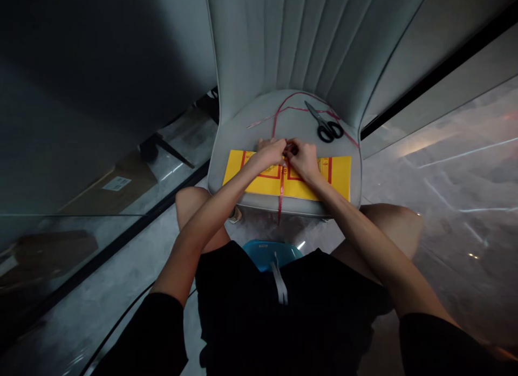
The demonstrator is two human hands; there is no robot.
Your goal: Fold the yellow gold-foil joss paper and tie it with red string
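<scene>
A flat yellow packet point(339, 177) with red printed lines lies across the front of a grey chair seat point(226, 133). Red plastic string point(280, 195) runs over the packet's middle, hangs off the front edge and trails behind it over the seat. My left hand point(272, 151) and my right hand point(303, 157) meet above the packet's centre, fingers bent and pinched together on the string. The exact grip at the fingertips is hidden. Beyond my right hand, black-handled scissors point(326, 125) rest on the seat, blades slightly apart or closed; I cannot tell.
The ribbed chair back point(299, 36) rises behind the seat. Below, between my knees, is a blue plastic stool point(263, 252). At the left, a dark glass panel point(101, 95) stands beside a cardboard box point(133, 182). Grey marble flooring point(445, 203) extends on the right.
</scene>
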